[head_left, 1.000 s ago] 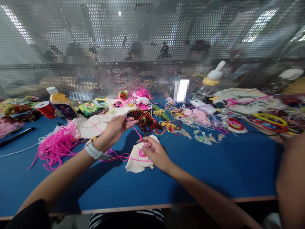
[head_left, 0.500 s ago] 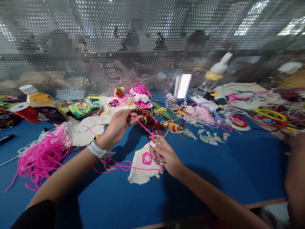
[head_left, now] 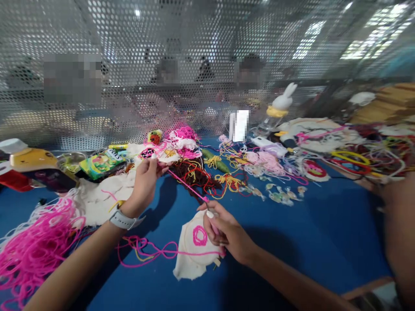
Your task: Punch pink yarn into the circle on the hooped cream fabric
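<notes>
Head view, the only angle here. The left hand (head_left: 146, 179) is raised over the blue worktop (head_left: 311, 233), fingers pinched on one end of a pink yarn strand (head_left: 188, 186). That strand runs taut and diagonal down to the right hand (head_left: 227, 231), which is closed around its other end, right at the upper edge of the cream fabric piece (head_left: 193, 250).

The fabric lies flat on the worktop just under and left of the right hand. It's off-white with an uneven, floppy outline, and there's a small pink stitched ring (head_left: 200, 236) near its middle. More pink yarn trails off it to the left in a loose loopy tangle (head_left: 145, 250) across the blue surface, passing below the left wrist, which wears a pale watch (head_left: 123, 220).

Around that: a big fluffy heap of pink yarn (head_left: 35, 246) at the far left, more cream cloth (head_left: 97, 196) behind the left hand, and a mixed red, yellow and dark thread pile (head_left: 201, 172) further back. A bottle with a white bunny cap (head_left: 279, 106) stands near the perforated metal screen (head_left: 97, 39). Someone else's arm (head_left: 400, 233) blurs in at the right edge.
</notes>
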The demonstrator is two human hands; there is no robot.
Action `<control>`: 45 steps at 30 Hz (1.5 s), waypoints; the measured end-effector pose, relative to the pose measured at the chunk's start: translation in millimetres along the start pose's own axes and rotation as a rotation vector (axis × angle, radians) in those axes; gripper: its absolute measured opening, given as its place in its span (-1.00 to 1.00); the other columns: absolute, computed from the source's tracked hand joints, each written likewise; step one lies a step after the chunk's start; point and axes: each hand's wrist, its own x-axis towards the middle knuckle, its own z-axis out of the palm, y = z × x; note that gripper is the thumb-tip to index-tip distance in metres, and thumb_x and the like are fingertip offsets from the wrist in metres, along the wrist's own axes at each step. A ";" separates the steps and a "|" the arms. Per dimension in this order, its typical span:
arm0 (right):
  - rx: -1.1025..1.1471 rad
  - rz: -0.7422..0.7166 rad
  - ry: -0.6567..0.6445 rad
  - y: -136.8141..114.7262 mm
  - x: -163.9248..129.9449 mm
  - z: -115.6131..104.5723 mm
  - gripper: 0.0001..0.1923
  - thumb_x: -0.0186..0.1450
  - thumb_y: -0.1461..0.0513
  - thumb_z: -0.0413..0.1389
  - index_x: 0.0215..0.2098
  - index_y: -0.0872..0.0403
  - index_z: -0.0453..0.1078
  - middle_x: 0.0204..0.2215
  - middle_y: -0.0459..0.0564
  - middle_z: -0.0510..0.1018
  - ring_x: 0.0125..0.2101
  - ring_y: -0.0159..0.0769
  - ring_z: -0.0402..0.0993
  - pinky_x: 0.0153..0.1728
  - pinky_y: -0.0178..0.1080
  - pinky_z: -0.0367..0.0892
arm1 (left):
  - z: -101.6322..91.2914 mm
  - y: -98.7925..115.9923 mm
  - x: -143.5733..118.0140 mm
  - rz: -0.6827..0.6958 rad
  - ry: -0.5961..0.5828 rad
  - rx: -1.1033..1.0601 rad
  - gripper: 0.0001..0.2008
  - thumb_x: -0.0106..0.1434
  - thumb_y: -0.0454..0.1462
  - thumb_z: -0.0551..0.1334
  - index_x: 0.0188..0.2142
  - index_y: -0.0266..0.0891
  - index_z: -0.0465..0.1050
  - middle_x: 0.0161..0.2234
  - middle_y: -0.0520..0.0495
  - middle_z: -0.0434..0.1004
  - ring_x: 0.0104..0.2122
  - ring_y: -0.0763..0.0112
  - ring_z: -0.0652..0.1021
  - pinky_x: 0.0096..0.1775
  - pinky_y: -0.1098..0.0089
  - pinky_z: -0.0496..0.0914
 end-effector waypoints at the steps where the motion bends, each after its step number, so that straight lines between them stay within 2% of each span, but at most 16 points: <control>1: -0.009 -0.013 0.004 0.1 0.1 0.5 -0.80 0.34 0.15 -0.02 -0.11 0.04 0.20 -0.64 -0.26 0.26 -0.75 -0.61 -0.18 -0.74 -0.45 -0.19 | -2.2 -1.7 -0.1 0.035 0.002 0.028 -0.83 0.31 -0.27 0.08 -0.43 -0.25 0.25 -0.50 0.07 0.40 -0.38 0.47 0.57 -0.17 0.37 0.46; 7: -0.052 -0.098 0.008 0.4 -5.7 6.5 -0.73 0.33 0.14 0.01 -0.02 0.02 0.22 -0.65 -0.25 0.24 -0.72 -0.59 -0.11 -0.73 -0.47 -0.14 | -14.1 -9.9 4.1 0.238 0.015 0.252 -0.84 0.29 -0.20 0.12 -0.38 -0.21 0.27 -0.44 0.05 0.41 -0.29 0.42 0.56 -0.12 0.39 0.41; 12: -0.078 -0.141 -0.016 1.4 -12.8 11.8 -0.64 0.32 0.12 0.03 0.05 0.03 0.21 -0.64 -0.24 0.25 -0.72 -0.60 -0.04 -0.75 -0.48 -0.11 | -22.0 -14.9 9.5 0.307 0.018 0.426 -0.83 0.31 -0.18 0.08 -0.35 -0.21 0.26 -0.40 0.01 0.45 -0.25 0.39 0.55 -0.15 0.39 0.41; 17: -0.034 -0.135 -0.012 1.7 -13.8 16.3 -0.63 0.30 0.11 0.05 0.04 0.02 0.22 -0.65 -0.26 0.25 -0.75 -0.61 -0.07 -0.77 -0.49 -0.13 | -28.2 -19.5 13.6 0.281 -0.101 0.660 -0.82 0.30 -0.21 0.13 -0.35 -0.28 0.35 -0.40 -0.03 0.48 -0.38 0.43 0.51 -0.26 0.38 0.42; 20: -0.022 -0.125 -0.009 1.0 -14.5 17.7 -0.62 0.27 0.08 0.08 0.02 0.02 0.23 -0.66 -0.26 0.26 -0.77 -0.62 -0.08 -0.79 -0.50 -0.12 | -33.3 -20.5 18.0 0.238 -0.145 0.819 -0.82 0.29 -0.22 0.16 -0.30 -0.34 0.41 -0.36 -0.03 0.48 -0.37 0.42 0.50 -0.29 0.34 0.43; 25: -0.042 -0.057 0.009 -0.1 -16.1 17.5 -0.62 0.27 0.03 0.04 0.00 -0.01 0.20 -0.66 -0.26 0.28 -0.78 -0.57 0.01 -0.84 -0.51 -0.07 | -43.9 -19.2 29.2 0.199 -0.138 0.963 -0.76 0.30 -0.22 0.17 -0.10 -0.33 0.38 -0.17 -0.11 0.46 -0.25 0.34 0.52 -0.22 0.24 0.46; 29: -0.057 -0.128 0.073 0.0 -13.6 15.4 -0.74 0.30 0.03 -0.01 -0.25 0.06 0.23 -0.66 -0.20 0.36 -0.71 -0.51 0.22 -0.70 -0.45 0.14 | -43.2 -11.0 31.1 0.229 -0.094 0.936 -0.77 0.29 -0.24 0.17 -0.11 -0.32 0.37 -0.14 -0.13 0.44 -0.22 0.32 0.50 -0.20 0.23 0.43; 31: -0.054 -0.171 0.119 0.6 -10.9 13.4 -0.74 0.29 0.03 0.00 -0.33 0.06 0.18 -0.64 -0.17 0.41 -0.63 -0.47 0.33 -0.58 -0.40 0.25 | -34.5 -1.9 21.7 0.250 -0.133 0.889 -0.80 0.27 -0.25 0.18 -0.15 -0.31 0.40 -0.15 -0.15 0.44 -0.21 0.29 0.48 -0.21 0.31 0.40; 32: -0.047 -0.193 0.143 1.0 -9.4 12.3 -0.73 0.29 0.02 0.02 -0.35 0.05 0.16 -0.62 -0.15 0.44 -0.59 -0.45 0.37 -0.52 -0.38 0.29 | -27.9 3.4 13.3 0.248 -0.189 0.863 -0.82 0.25 -0.25 0.19 -0.19 -0.30 0.42 -0.19 -0.15 0.46 -0.22 0.28 0.48 -0.24 0.36 0.39; 34: -0.030 -0.249 0.200 1.6 -6.6 10.1 -0.72 0.27 0.01 0.04 -0.35 0.04 0.13 -0.57 -0.14 0.49 -0.52 -0.42 0.43 -0.41 -0.34 0.33 | -11.9 12.8 -10.4 0.198 -0.377 0.813 -0.85 0.20 -0.23 0.22 -0.32 -0.28 0.49 -0.34 -0.11 0.51 -0.32 0.31 0.50 -0.30 0.42 0.37; 36: -0.012 -0.318 0.266 1.6 -4.3 8.3 -0.71 0.26 0.01 0.05 -0.33 0.02 0.11 -0.51 -0.12 0.52 -0.46 -0.40 0.46 -0.35 -0.31 0.36 | 4.9 16.4 -40.3 0.113 -0.615 0.752 -0.84 0.19 -0.22 0.22 -0.36 -0.27 0.53 -0.40 -0.11 0.55 -0.37 0.32 0.52 -0.31 0.42 0.38; 38: 0.004 -0.384 0.309 0.5 -2.8 6.9 -0.71 0.26 0.00 0.05 -0.31 0.01 0.10 -0.44 -0.11 0.55 -0.43 -0.39 0.48 -0.32 -0.28 0.37 | 19.0 12.1 -70.2 0.052 -0.788 0.683 -0.83 0.15 -0.22 0.26 -0.29 -0.25 0.54 -0.36 -0.12 0.57 -0.34 0.30 0.54 -0.27 0.40 0.40; 39: 0.010 -0.414 0.322 -0.3 -2.3 6.3 -0.71 0.25 0.00 0.04 -0.30 0.00 0.09 -0.40 -0.10 0.56 -0.43 -0.39 0.49 -0.32 -0.28 0.38 | 24.4 7.5 -83.0 0.032 -0.835 0.646 -0.77 0.13 -0.23 0.28 -0.20 -0.23 0.51 -0.33 -0.12 0.57 -0.32 0.31 0.54 -0.28 0.41 0.41; 41: 0.014 -0.459 0.337 -2.2 -1.7 4.8 -0.70 0.25 0.00 0.04 -0.30 -0.01 0.07 -0.35 -0.09 0.57 -0.42 -0.38 0.49 -0.35 -0.27 0.39 | 31.4 -3.5 -102.0 -0.006 -0.870 0.579 -0.61 0.12 -0.23 0.29 -0.03 -0.21 0.40 -0.39 -0.08 0.55 -0.41 0.36 0.54 -0.37 0.43 0.41; 42: 0.013 -0.472 0.339 -2.9 -1.5 4.2 -0.70 0.25 0.00 0.04 -0.30 -0.01 0.06 -0.34 -0.09 0.57 -0.43 -0.37 0.50 -0.37 -0.27 0.39 | 32.9 -8.5 -108.0 -0.025 -0.869 0.557 -0.59 0.15 -0.22 0.26 0.00 -0.21 0.36 -0.42 -0.07 0.54 -0.45 0.39 0.53 -0.40 0.44 0.40; 45: 0.003 -0.481 0.326 -3.5 -1.9 3.0 -0.69 0.22 0.02 0.08 -0.32 -0.01 0.05 -0.32 -0.08 0.58 -0.41 -0.37 0.50 -0.39 -0.29 0.38 | 29.5 -15.5 -113.9 -0.074 -0.832 0.561 -0.72 0.20 -0.17 0.19 -0.15 -0.29 0.44 -0.55 -0.01 0.45 -0.63 0.50 0.43 -0.55 0.51 0.31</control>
